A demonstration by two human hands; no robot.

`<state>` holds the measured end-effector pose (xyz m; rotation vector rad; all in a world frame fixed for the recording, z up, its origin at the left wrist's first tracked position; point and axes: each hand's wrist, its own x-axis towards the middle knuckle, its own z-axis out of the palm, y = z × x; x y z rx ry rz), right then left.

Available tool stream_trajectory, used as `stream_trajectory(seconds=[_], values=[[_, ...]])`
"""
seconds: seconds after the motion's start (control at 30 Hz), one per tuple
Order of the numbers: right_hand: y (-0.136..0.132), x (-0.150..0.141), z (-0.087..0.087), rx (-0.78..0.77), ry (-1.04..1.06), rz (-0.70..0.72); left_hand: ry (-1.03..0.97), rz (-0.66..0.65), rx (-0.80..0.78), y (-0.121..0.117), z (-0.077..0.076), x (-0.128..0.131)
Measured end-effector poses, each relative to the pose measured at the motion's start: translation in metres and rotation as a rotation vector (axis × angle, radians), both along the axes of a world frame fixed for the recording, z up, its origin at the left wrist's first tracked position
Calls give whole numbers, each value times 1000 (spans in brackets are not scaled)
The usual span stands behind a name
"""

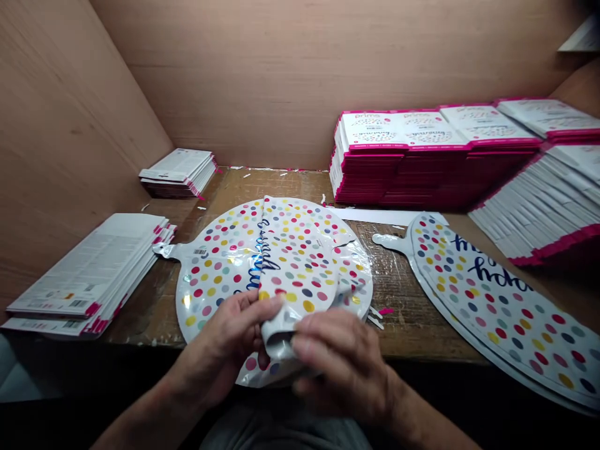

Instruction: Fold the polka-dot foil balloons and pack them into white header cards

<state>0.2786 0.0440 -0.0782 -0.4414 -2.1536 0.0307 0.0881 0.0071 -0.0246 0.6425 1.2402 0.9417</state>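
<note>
A flat foil balloon [300, 262], white with coloured dots and dark blue lettering, is partly folded over, its near edge curled up between my hands. My left hand [234, 337] pinches the left side of that curled edge, thumb on top. On the right side, my right hand [340, 359] closes its fingers on the same edge, slightly blurred. Beneath the folded balloon lies another flat dotted balloon [210, 269], its tail pointing left. To the right, a stack of similar balloons [469, 294] with lettering overhangs the table's front edge.
Printed cards or packets with pink edges stand in rows [403, 169] at the back right, with more leaning packets [553, 194] beside them. Two smaller piles [89, 269], [178, 165] sit at the left. Paper scraps dot the worn brown table [389, 306]; wooden panels enclose it.
</note>
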Motion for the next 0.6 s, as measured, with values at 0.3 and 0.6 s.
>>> stream_trajectory(seconds=[0.3, 0.6], values=[[-18, -23, -34, -144, -92, -186, 7, 29, 194, 34, 63, 0], [30, 64, -46, -621, -230, -579, 309, -168, -123, -3, 6, -39]])
